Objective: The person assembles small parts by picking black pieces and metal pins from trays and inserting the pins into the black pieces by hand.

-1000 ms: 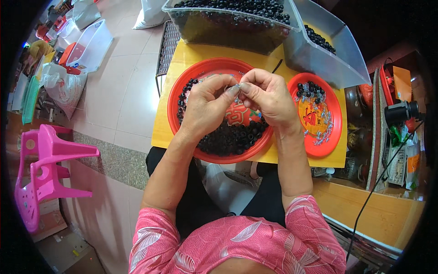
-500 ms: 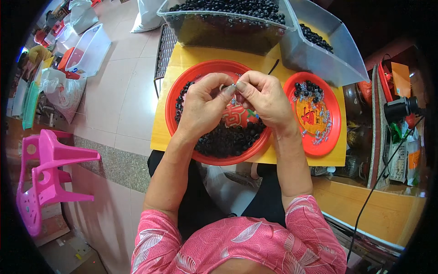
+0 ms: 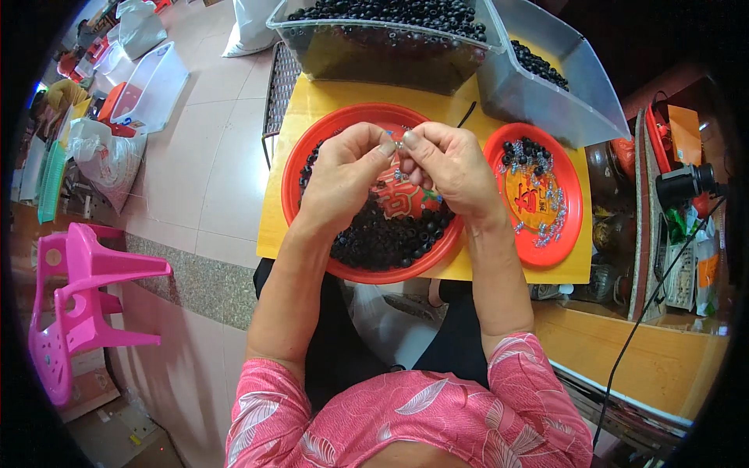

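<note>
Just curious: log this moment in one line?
left hand + right hand: pinching small metal piece | over round red plastic plate of black beads

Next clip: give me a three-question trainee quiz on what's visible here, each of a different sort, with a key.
1. True or false: the left hand and right hand meet fingertip to fingertip over the large red plate.
2. The small red plate lies to the person's: A) left B) right C) behind
3. Fill in: the clear bin at the table's far edge holds black ____.

Key
1. True; they pinch a small metal piece.
2. B
3. Beads, like the black beads heaped on the large plate.
</note>
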Demonstrator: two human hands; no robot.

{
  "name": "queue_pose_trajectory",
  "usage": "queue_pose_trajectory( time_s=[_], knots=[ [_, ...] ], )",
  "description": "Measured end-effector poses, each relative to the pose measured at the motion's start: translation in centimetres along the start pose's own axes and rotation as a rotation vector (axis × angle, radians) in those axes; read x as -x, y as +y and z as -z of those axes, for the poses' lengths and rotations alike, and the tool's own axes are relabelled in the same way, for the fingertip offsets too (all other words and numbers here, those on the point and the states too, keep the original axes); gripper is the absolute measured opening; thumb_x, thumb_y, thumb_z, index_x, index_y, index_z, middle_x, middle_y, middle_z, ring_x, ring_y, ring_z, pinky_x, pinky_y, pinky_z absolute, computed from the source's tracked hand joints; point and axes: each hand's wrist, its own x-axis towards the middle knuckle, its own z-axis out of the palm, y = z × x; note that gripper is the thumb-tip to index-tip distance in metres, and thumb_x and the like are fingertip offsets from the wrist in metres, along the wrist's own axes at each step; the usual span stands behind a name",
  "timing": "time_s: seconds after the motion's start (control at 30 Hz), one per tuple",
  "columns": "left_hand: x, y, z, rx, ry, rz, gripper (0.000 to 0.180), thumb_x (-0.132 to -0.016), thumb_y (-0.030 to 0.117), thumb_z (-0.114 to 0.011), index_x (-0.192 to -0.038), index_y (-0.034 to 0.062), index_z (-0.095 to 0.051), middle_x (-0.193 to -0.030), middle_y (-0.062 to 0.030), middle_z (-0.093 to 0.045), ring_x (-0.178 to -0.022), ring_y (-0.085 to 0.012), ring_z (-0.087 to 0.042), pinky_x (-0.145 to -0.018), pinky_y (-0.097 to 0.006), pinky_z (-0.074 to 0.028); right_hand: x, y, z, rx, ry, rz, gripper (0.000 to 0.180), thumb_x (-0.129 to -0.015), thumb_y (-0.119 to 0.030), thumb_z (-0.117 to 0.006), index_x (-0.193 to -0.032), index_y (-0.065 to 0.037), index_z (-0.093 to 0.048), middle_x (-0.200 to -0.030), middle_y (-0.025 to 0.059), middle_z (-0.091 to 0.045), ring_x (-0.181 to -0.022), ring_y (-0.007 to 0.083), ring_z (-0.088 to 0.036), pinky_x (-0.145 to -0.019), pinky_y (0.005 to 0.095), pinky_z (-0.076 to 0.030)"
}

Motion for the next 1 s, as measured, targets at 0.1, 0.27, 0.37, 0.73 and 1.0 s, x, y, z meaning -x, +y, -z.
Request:
queue_pose_trajectory(
  time_s=[0.1, 0.27, 0.37, 0.73, 1.0],
  knots=[
    [0.0, -0.2, -0.3, -0.173, 0.078, -0.187, 0.007, -0.082, 0.006, -0.054, -0.082, -0.0011, -0.054, -0.07, 0.0014, -0.053, -0.064, -0.0045, -0.047, -0.056, -0.02, -0.039, -0.3, 0.8, 0.3, -0.037, -0.043, -0.026, 0.017, -0.085, -0.015, -0.055, -0.077, -0.001, -0.057, -0.066, -0.0006, -0.055, -0.06, 0.0032, -0.049, -0.052, 0.0193, -0.041],
    [0.1, -0.3, -0.2, -0.248, 0.061, -0.24, 0.004, -0.08, 0.002, -0.056, -0.083, 0.0, -0.056, -0.07, 0.0012, -0.053, -0.064, -0.0049, -0.047, -0.057, -0.02, -0.039, -0.2, 0.9, 0.3, -0.02, -0.011, 0.081, 0.018, -0.085, -0.017, -0.056, -0.079, 0.0, -0.058, -0.068, -0.0012, -0.055, -0.062, 0.0035, -0.048, -0.054, 0.0188, -0.04],
    [0.0, -0.5, 0.3, -0.354, 0.065, -0.425, 0.004, -0.077, 0.001, -0.058, -0.082, 0.0004, -0.057, -0.069, 0.0016, -0.052, -0.061, -0.0052, -0.045, -0.055, -0.02, -0.038, -0.1, 0.3, 0.1, -0.081, -0.075, 0.074, 0.017, -0.085, -0.016, -0.057, -0.08, 0.0, -0.059, -0.069, -0.0016, -0.055, -0.063, 0.0037, -0.048, -0.056, 0.0189, -0.04],
    [0.1, 0.3, 0.1, -0.098, 0.025, 0.051, 0.013, -0.083, 0.013, -0.056, -0.079, -0.0001, -0.059, -0.062, 0.0037, -0.049, -0.055, -0.0037, -0.042, -0.049, -0.019, -0.033, -0.6, 1.7, -0.6, 0.123, 0.137, 0.29, 0.005, -0.079, -0.002, -0.057, -0.081, 0.002, -0.06, -0.072, 0.0004, -0.059, -0.068, 0.0064, -0.053, -0.06, 0.0211, -0.044],
    [-0.4, 0.3, 0.8, 0.025, 0.138, 0.083, 0.014, -0.083, 0.013, -0.057, -0.085, -0.0004, -0.058, -0.065, 0.0016, -0.054, -0.053, -0.0032, -0.043, -0.047, -0.017, -0.032, -0.7, 1.4, -0.5, 0.001, 0.23, 0.1, 0.007, -0.079, 0.0, -0.057, -0.084, 0.002, -0.061, -0.072, 0.0028, -0.061, -0.066, 0.0064, -0.054, -0.06, 0.021, -0.045]
  ],
)
